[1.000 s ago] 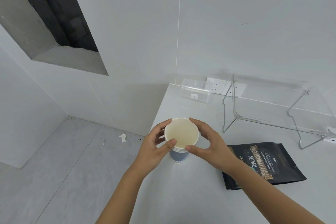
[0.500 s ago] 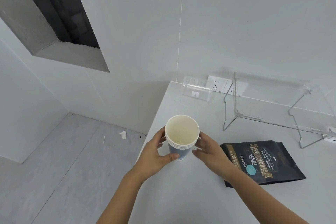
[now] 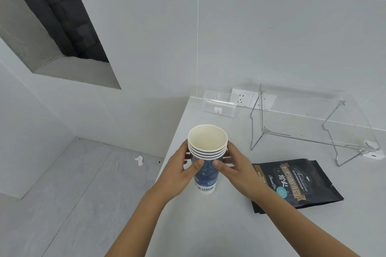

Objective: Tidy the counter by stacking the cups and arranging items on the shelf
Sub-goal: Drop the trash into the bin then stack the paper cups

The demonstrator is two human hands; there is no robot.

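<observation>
A stack of several blue-patterned paper cups (image 3: 205,175) with white rims is held upright just above the white counter (image 3: 208,225), near its left edge. My left hand (image 3: 177,171) wraps its left side and my right hand (image 3: 236,170) its right side, thumbs on the front below the rims. A clear acrylic shelf on wire legs (image 3: 313,119) stands at the back right with nothing on it. A black coffee bag (image 3: 292,183) lies flat to the right of the cups.
A clear plastic box (image 3: 219,103) lies against the back wall beside white wall sockets (image 3: 244,98). A small white adapter (image 3: 373,153) sits by the shelf's right leg. The counter drops off to the floor on the left.
Both hands slid from the rim down to the sides of the cup stack and lifted it up, so the cup's blue wall and stacked rims show now.
</observation>
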